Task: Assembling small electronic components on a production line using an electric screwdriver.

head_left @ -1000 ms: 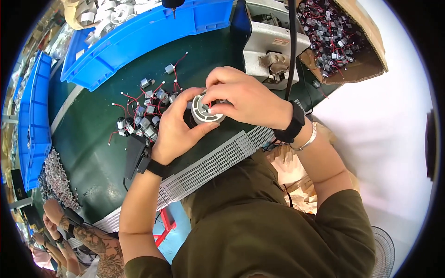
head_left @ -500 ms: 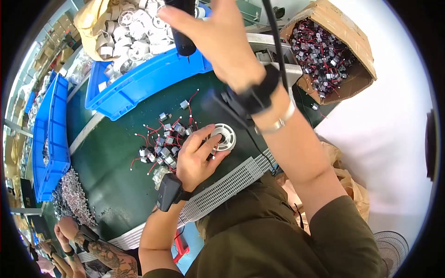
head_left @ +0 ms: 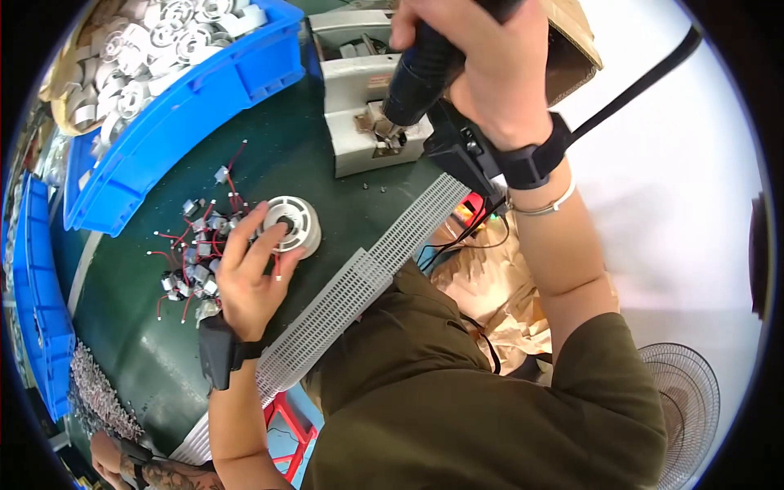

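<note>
My left hand [head_left: 251,282] is closed around a white round plastic housing [head_left: 307,222] with a slotted top, which stands on the green work surface. Its fingers reach over the top, near a dark part in the centre. Up at the right, my right hand [head_left: 502,69] grips a black electric screwdriver [head_left: 420,77], tilted with its end down. That end is at the front opening of a grey-white box-shaped machine [head_left: 343,135], where small metal parts show. Beside my left hand lies a heap of small silver motors [head_left: 198,253] with red wires.
A blue bin [head_left: 233,69] full of white round housings [head_left: 175,37] stands at the far left, a second blue bin [head_left: 45,302] beyond it. A perforated strip [head_left: 351,286] edges the table. Another person's tattooed arm [head_left: 175,475] is at lower left; a cardboard box [head_left: 580,61] stands upper right.
The view has swung to the right. My right hand has brought the screwdriver from beside the blue bin to the grey-white machine. My left hand stays on the housing.
</note>
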Tool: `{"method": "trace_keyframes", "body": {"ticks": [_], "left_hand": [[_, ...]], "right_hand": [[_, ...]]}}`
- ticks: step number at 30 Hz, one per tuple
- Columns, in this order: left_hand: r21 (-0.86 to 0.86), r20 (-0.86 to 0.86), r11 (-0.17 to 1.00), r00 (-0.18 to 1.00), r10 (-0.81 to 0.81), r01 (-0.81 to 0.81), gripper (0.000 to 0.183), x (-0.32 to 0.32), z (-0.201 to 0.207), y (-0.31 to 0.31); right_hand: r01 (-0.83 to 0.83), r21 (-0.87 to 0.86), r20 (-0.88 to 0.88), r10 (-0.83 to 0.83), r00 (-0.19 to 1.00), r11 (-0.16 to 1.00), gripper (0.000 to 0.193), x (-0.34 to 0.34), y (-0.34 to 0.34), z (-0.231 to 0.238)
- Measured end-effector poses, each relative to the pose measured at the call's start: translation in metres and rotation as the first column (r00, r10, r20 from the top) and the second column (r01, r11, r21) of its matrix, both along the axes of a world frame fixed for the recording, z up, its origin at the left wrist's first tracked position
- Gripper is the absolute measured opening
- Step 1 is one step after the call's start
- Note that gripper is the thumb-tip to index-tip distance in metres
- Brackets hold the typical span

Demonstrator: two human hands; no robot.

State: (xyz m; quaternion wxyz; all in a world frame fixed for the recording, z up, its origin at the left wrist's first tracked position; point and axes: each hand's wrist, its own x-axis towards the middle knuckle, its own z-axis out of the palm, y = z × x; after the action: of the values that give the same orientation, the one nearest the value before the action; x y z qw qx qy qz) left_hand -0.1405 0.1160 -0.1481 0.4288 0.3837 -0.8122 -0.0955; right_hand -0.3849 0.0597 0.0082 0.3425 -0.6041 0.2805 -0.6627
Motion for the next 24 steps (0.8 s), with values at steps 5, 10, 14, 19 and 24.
{"method": "trace_keyframes", "body": {"ticks": [5, 10, 14, 19, 24], "left_hand": [[0.032, 0.017, 1.000, 1.000, 0.001, -0.002, 0.035, 0.001, -0.003, 0.002], [0.049, 0.016, 0.999, 1.000, -0.010, 0.009, 0.036, 0.003, -0.007, 0.004], [0.051, 0.014, 0.999, 1.000, -0.012, 0.011, 0.036, 0.004, -0.007, 0.005], [0.060, 0.008, 0.998, 1.000, -0.009, 0.009, 0.036, 0.004, -0.008, 0.005], [0.009, -0.004, 1.000, 1.000, -0.017, 0.017, 0.036, 0.000, -0.006, 0.002]], "right_hand": [[0.048, -0.018, 0.132, -0.045, 0.990, 0.999, 0.025, -0.013, -0.003, -0.029], [0.062, 0.040, 0.104, -0.066, 0.992, 0.997, 0.029, -0.015, -0.004, -0.040], [0.064, 0.032, 0.129, -0.067, 0.989, 0.997, 0.031, -0.014, -0.006, -0.043], [-0.060, -0.167, 0.116, 0.080, 0.990, 0.984, 0.032, -0.014, -0.013, -0.050], [-0.213, -0.420, 0.115, 0.284, 0.952, 0.882, 0.033, -0.023, -0.033, -0.061]]}}
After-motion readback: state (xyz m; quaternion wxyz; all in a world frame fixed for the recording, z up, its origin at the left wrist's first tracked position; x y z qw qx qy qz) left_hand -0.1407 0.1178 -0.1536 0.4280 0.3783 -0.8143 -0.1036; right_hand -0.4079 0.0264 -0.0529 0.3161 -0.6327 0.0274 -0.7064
